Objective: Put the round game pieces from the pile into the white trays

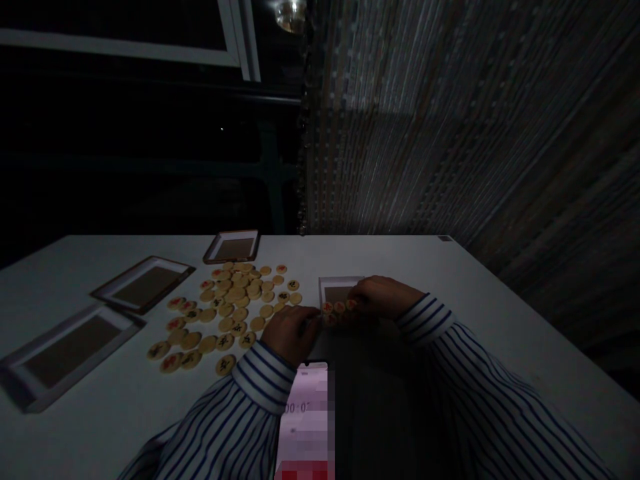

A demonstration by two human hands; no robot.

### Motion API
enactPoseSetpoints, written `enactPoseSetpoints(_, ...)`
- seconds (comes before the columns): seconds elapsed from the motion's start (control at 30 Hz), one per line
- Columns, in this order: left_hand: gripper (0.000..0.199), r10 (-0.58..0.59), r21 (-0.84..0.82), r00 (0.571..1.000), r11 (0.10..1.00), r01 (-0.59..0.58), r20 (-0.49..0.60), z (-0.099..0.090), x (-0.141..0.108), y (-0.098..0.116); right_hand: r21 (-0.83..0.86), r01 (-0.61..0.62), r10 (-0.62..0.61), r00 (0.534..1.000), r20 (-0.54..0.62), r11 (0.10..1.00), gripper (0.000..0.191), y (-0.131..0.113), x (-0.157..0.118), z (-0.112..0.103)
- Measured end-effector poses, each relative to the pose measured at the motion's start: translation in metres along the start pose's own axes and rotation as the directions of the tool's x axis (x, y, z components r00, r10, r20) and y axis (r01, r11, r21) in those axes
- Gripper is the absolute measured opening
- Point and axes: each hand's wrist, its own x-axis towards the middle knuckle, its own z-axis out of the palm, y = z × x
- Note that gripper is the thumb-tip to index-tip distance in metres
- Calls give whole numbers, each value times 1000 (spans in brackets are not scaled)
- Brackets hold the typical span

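Note:
A small shallow box [342, 280] holds rows of round wooden Chinese chess pieces [340, 307] with red characters, at its near end. My right hand [383, 297] reaches over the box's right side, fingers closed at the end of the upper row, by a piece. At the box's near left corner is my left hand [293, 331], its fingers bent and pressed together; whatever they hold is hidden in the dim light. Left of it lies a loose heap of Chinese chess pieces [235, 293], some face up with red or black characters, others blank side up.
Three more shallow open boxes rest on the white table: one at the back [231, 233], one at mid-left [150, 259], one at near left [35, 403]. A lit phone [305, 413] lies between my forearms. A string curtain [390, 133] hangs behind the table.

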Motion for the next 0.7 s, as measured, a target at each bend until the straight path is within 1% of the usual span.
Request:
enactPoseSetpoints(0.13,23,-3,6,1000,1000,3,-3,-1,0,1,13,-4,4,1000,26,1000,28,-1,0,-1)
enactPoseSetpoints(0.23,24,-1,-4,1000,1000,1,4,0,0,1,16,-7,6,1000,18,1000,28,-2,0,-2)
enactPoseSetpoints(0.37,24,7,-4,1000,1000,-7,-18,1,0,1,18,-5,5,999,33,1000,26,-2,-1,-2)
enactPoseSetpoints(0.53,24,4,-5,1000,1000,-4,4,1,0,0,30,15,-16,999,37,999,26,-1,-1,-1)
enactPoseSetpoints(0.7,25,-1,-9,1000,1000,1,15,0,0,0,44,-1,-1,999,44,999,27,-3,-3,-3)
